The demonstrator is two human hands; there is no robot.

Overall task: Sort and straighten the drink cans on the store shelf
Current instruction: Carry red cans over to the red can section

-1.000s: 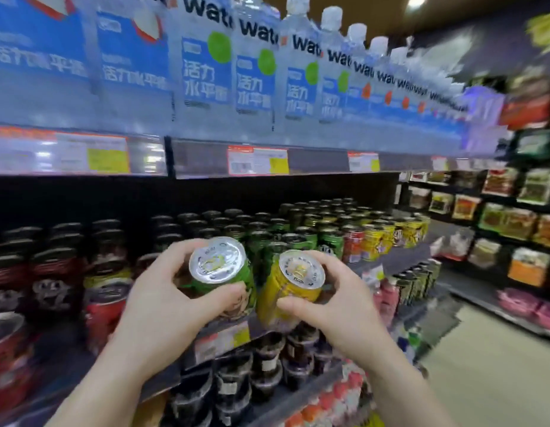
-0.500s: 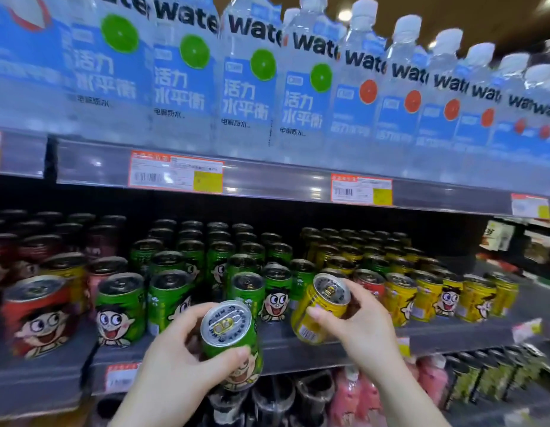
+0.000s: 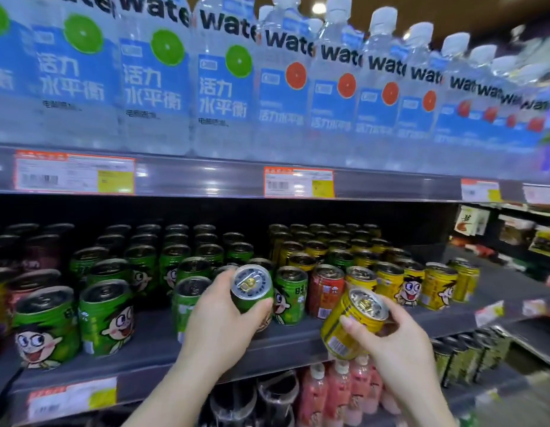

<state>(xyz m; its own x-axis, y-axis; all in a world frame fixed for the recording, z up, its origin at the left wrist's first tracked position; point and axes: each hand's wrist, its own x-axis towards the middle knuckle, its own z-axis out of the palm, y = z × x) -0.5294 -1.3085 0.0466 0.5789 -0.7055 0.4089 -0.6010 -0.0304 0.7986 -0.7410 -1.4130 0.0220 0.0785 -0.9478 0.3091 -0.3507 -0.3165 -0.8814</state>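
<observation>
My left hand (image 3: 219, 326) grips a green can (image 3: 252, 288), tilted with its silver top toward me, over the shelf's front among the green cans. A yellow can (image 3: 352, 322) is held in my right hand (image 3: 394, 343), also tilted, just in front of the shelf edge (image 3: 175, 368) below the red can (image 3: 326, 291). Rows of green cartoon cans (image 3: 104, 315) fill the shelf's left and middle. Yellow cans (image 3: 412, 285) stand in rows on the right. Dark red cans (image 3: 36, 251) sit at the far left.
Large water bottles (image 3: 224, 78) line the shelf above, with price tags (image 3: 298, 181) on its rail. Pink bottles (image 3: 338, 392) and dark cups stand on the shelf below. More shelving with packaged goods (image 3: 514, 232) runs off to the right.
The view has swung left and closer to the can shelf. My left hand raised the green can up to the shelf; my right hand drew the yellow can down and right, off the shelf front.
</observation>
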